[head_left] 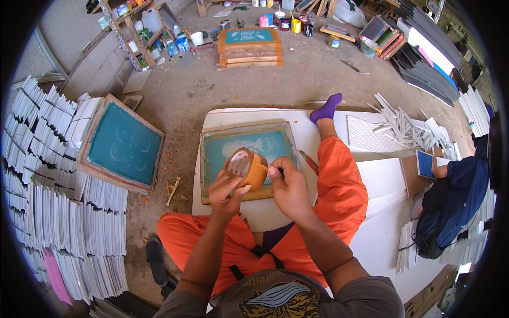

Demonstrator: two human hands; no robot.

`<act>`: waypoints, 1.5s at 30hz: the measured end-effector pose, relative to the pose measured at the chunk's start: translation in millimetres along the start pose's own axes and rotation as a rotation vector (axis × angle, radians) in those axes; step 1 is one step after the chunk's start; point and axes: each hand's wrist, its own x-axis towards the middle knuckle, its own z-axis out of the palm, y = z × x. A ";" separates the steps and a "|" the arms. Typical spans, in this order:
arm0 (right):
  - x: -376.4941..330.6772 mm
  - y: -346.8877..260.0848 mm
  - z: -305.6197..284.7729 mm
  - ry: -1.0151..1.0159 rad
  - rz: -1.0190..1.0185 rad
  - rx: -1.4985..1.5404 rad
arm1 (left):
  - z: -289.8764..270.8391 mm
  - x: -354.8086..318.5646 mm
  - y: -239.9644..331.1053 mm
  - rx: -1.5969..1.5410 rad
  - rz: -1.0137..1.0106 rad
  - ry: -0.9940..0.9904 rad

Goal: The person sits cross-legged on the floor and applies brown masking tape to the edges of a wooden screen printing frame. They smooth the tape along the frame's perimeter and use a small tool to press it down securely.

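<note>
A wide roll of orange-brown tape [256, 176] is held on its side above my lap. My left hand [225, 192] grips it from the near left, thumb along the lower edge. On the roll's right side my right hand [289, 183] is closed, thumb and fingers pinched at the tape's edge, where a loose end is too small to make out. Below lies a wood-framed printing screen [212, 153] with teal mesh and a pale pattern, partly hidden by my hands and the roll. A red-handled cutter [308, 162] rests beside its right edge.
White board [379, 183] lies under me. Another teal screen [124, 146] leans at the left by stacks of white strips [58, 217]. Stacked screens [250, 50] and paint pots [284, 24] stand ahead. White offcuts [413, 127] and a person in dark blue clothing [458, 196] are at the right.
</note>
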 end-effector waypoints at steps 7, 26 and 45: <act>0.7 -17.3 -7.9 -0.036 0.060 -0.038 | 9.8 -4.0 -2.6 0.093 0.078 0.016; -13.0 -27.1 -10.6 -0.062 0.019 0.060 | 26.9 -10.1 -6.3 0.124 0.080 0.103; -15.5 -28.9 -3.3 -0.091 -0.043 0.066 | 51.8 -13.0 -15.0 0.161 0.022 0.185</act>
